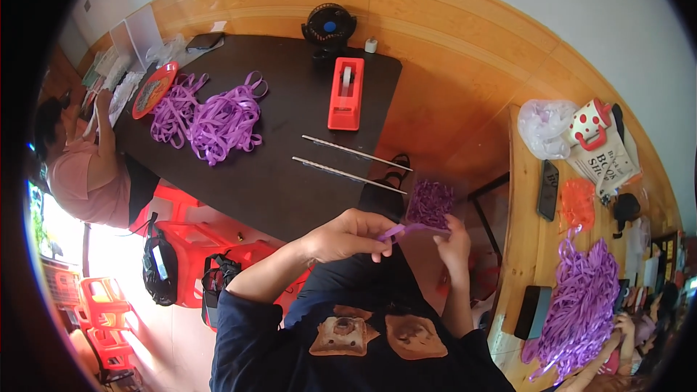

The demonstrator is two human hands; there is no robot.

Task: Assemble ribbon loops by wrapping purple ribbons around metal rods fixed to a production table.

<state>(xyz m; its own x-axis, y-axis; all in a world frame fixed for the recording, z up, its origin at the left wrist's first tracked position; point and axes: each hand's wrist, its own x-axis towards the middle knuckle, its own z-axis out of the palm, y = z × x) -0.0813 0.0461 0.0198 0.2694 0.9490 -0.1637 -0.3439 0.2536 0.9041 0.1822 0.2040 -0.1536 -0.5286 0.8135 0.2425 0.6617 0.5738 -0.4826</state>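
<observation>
My left hand pinches one end of a short purple ribbon in front of my body. The ribbon runs across to my right hand, whose thumb and fingers close on its other end. Just beyond my right hand, a clear container holds a heap of purple ribbon pieces. Two thin silvery rods lie side by side, jutting past the dark table's right edge near my hands. A red tape dispenser stands farther back on that table.
Loose purple ribbon piles and an orange-red plate lie at the table's left, where another person works. A black fan stands behind. The wooden table at right bears a phone and more ribbon.
</observation>
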